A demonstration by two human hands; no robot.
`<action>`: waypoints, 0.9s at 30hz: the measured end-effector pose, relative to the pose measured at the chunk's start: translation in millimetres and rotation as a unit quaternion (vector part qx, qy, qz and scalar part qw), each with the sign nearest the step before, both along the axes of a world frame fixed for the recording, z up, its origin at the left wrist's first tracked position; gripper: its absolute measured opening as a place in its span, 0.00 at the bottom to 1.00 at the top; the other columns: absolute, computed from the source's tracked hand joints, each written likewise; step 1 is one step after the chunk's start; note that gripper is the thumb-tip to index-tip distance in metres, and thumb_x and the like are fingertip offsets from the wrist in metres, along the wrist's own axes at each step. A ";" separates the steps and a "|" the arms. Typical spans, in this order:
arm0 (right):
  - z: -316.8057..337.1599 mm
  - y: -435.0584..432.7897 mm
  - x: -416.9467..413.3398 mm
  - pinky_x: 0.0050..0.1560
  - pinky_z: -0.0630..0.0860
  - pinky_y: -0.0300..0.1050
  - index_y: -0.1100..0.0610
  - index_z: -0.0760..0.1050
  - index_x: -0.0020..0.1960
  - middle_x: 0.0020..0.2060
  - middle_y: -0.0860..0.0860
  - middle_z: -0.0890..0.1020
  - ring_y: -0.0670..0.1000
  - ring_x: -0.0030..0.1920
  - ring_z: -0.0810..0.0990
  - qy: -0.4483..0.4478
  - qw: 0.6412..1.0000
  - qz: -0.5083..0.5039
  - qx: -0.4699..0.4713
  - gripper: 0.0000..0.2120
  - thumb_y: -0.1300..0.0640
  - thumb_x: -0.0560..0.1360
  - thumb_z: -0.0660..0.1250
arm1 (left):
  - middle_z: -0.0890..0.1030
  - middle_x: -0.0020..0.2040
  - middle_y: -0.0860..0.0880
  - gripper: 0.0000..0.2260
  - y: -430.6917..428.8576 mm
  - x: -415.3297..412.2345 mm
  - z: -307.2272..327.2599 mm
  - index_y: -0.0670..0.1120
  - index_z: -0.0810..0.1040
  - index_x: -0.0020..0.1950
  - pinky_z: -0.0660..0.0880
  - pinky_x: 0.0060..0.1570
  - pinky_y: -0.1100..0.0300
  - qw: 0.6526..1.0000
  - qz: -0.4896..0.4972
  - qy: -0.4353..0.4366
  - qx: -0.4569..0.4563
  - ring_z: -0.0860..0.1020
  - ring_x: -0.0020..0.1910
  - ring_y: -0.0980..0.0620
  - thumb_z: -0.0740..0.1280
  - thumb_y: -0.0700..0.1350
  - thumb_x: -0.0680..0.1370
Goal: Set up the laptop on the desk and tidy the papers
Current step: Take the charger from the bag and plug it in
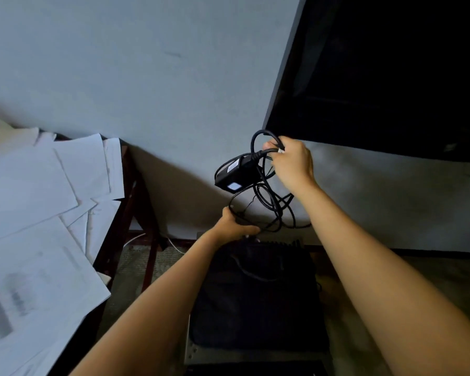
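My right hand [292, 161] pinches the floppy black cord [263, 152] up top, my left hand [235, 226] grips a low loop, and the charger block [238, 172], likely heavier, hangs between, over the dark bag [255, 294], so I'd hold that block.

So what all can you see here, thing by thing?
papers: many sheets, white, spread on the desk at left
desk: one, dark brown wood, left edge of view
power adapter: one, black with pale labels, hanging at centre
cable: one tangled bundle, black, looping between the hands
bag: one, black, low down under the hands
thin cord: one, white, on the floor by the desk leg
panel: one, black, upper right against the wall
wall: pale grey, behind everything
left hand: grips the cable's lower loops
right hand: pinches the cable above the adapter
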State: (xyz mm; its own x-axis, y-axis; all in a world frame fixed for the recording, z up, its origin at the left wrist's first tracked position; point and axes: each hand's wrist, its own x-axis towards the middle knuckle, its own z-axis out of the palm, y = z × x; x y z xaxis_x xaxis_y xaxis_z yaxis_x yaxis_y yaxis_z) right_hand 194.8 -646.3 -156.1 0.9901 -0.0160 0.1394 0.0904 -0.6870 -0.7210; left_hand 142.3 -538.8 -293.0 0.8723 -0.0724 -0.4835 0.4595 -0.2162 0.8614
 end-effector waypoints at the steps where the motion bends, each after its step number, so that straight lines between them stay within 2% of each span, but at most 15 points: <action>1: 7.1 2.2 -1.0 0.54 0.76 0.51 0.59 0.79 0.48 0.47 0.56 0.83 0.58 0.50 0.80 0.003 1.000 -0.008 0.016 0.09 0.56 0.78 0.61 | 0.73 0.61 0.46 0.36 2.0 -0.3 9.7 0.40 0.54 0.71 0.76 0.50 0.58 0.999 0.025 0.007 -0.023 0.76 0.55 0.49 0.73 0.42 0.72; 5: 34.7 18.5 -8.0 0.55 0.77 0.57 0.63 0.80 0.46 0.45 0.60 0.83 0.62 0.49 0.80 0.018 0.998 -0.015 0.067 0.10 0.58 0.76 0.63 | 0.70 0.61 0.42 0.31 17.1 -1.5 47.6 0.43 0.53 0.72 0.74 0.42 0.57 0.993 0.081 0.052 -0.075 0.73 0.53 0.47 0.67 0.47 0.76; 7: 48.4 31.3 -12.5 0.53 0.77 0.57 0.65 0.80 0.45 0.43 0.61 0.83 0.63 0.49 0.80 0.023 0.997 0.000 0.075 0.10 0.59 0.75 0.64 | 0.70 0.61 0.42 0.29 28.1 -2.6 63.5 0.45 0.52 0.74 0.72 0.48 0.53 0.992 0.089 0.061 -0.062 0.74 0.55 0.44 0.64 0.49 0.78; 9: 62.3 46.3 -17.4 0.53 0.77 0.58 0.67 0.80 0.44 0.43 0.62 0.83 0.64 0.49 0.80 0.025 0.996 0.025 0.085 0.11 0.59 0.75 0.65 | 0.69 0.66 0.40 0.28 41.5 -5.1 80.1 0.45 0.55 0.73 0.70 0.56 0.49 0.991 0.099 0.059 -0.068 0.74 0.60 0.40 0.63 0.50 0.78; 10: 68.8 54.1 -19.4 0.54 0.77 0.59 0.68 0.80 0.45 0.43 0.63 0.83 0.64 0.50 0.80 0.025 0.995 0.037 0.089 0.12 0.58 0.75 0.65 | 0.68 0.67 0.40 0.27 49.2 -7.0 88.6 0.44 0.58 0.73 0.70 0.57 0.48 0.990 0.104 0.059 -0.080 0.73 0.61 0.40 0.63 0.50 0.77; 13: 90.3 75.1 -23.5 0.54 0.77 0.58 0.63 0.81 0.43 0.39 0.58 0.82 0.61 0.47 0.82 0.026 0.993 0.062 0.099 0.10 0.57 0.75 0.66 | 0.70 0.66 0.43 0.24 74.0 -16.4 117.5 0.46 0.65 0.70 0.68 0.54 0.51 0.985 0.115 0.050 -0.114 0.71 0.62 0.45 0.63 0.52 0.77; 15: 104.9 86.9 -23.5 0.54 0.78 0.57 0.58 0.81 0.40 0.36 0.53 0.80 0.56 0.42 0.81 0.022 0.990 0.071 0.123 0.07 0.58 0.74 0.66 | 0.67 0.70 0.45 0.23 91.0 -23.8 135.1 0.47 0.64 0.71 0.67 0.57 0.50 0.980 0.135 0.029 -0.142 0.69 0.67 0.46 0.61 0.51 0.78; 17: 119.7 98.1 -24.0 0.54 0.79 0.53 0.55 0.80 0.41 0.34 0.50 0.79 0.51 0.39 0.79 0.019 0.981 0.077 0.177 0.05 0.60 0.74 0.67 | 0.66 0.72 0.44 0.22 105.9 -34.2 151.9 0.46 0.63 0.71 0.67 0.58 0.48 0.967 0.170 0.000 -0.191 0.69 0.67 0.44 0.60 0.49 0.78; 18: 127.8 104.0 -25.3 0.51 0.80 0.48 0.55 0.80 0.43 0.34 0.49 0.78 0.49 0.36 0.78 0.018 0.975 0.078 0.208 0.04 0.61 0.75 0.66 | 0.66 0.71 0.43 0.19 111.5 -40.5 159.3 0.45 0.64 0.69 0.66 0.60 0.45 0.956 0.192 -0.010 -0.219 0.69 0.67 0.43 0.60 0.49 0.79; 19: 135.7 109.9 -27.2 0.43 0.79 0.41 0.55 0.80 0.44 0.32 0.48 0.77 0.47 0.33 0.76 0.019 0.969 0.078 0.236 0.04 0.61 0.75 0.66 | 0.66 0.71 0.42 0.17 116.5 -47.0 164.2 0.45 0.64 0.66 0.65 0.62 0.42 0.945 0.214 -0.012 -0.245 0.68 0.68 0.41 0.59 0.49 0.79; 21: 150.2 123.2 -31.6 0.25 0.66 0.32 0.55 0.78 0.41 0.30 0.48 0.74 0.43 0.26 0.72 0.024 0.957 0.076 0.279 0.05 0.61 0.75 0.66 | 0.66 0.71 0.39 0.22 124.7 -60.5 166.9 0.44 0.62 0.69 0.63 0.63 0.36 0.926 0.255 0.005 -0.278 0.65 0.69 0.37 0.59 0.51 0.79; 22: 156.2 130.8 -33.6 0.21 0.61 0.31 0.54 0.77 0.38 0.29 0.48 0.72 0.41 0.22 0.70 0.028 0.950 0.075 0.301 0.08 0.61 0.75 0.66 | 0.64 0.72 0.37 0.26 127.6 -66.9 166.0 0.46 0.59 0.73 0.62 0.63 0.33 0.919 0.270 0.019 -0.285 0.64 0.70 0.35 0.59 0.53 0.78; 24: 166.9 146.8 -39.7 0.17 0.57 0.31 0.53 0.74 0.35 0.27 0.49 0.70 0.40 0.17 0.66 0.041 0.932 0.077 0.352 0.11 0.62 0.74 0.65 | 0.59 0.74 0.37 0.31 133.2 -78.3 163.3 0.49 0.53 0.76 0.59 0.62 0.30 0.906 0.292 0.043 -0.304 0.60 0.71 0.32 0.59 0.58 0.77; 27: 179.3 172.0 -53.0 0.17 0.54 0.34 0.55 0.71 0.33 0.25 0.50 0.67 0.42 0.15 0.61 0.066 0.900 0.082 0.422 0.12 0.64 0.74 0.65 | 0.55 0.75 0.38 0.31 143.3 -87.3 167.8 0.52 0.56 0.76 0.57 0.61 0.28 0.879 0.317 0.032 -0.356 0.57 0.72 0.30 0.56 0.64 0.76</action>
State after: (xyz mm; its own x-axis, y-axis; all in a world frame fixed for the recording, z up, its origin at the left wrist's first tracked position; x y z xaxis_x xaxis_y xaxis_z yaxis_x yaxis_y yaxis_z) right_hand 141.9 -474.3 23.2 0.9958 0.0869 0.0275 0.0164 0.1260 -0.9919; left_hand 55.0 -395.5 -125.2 0.8199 0.1137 -0.5611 0.3451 0.6839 0.6428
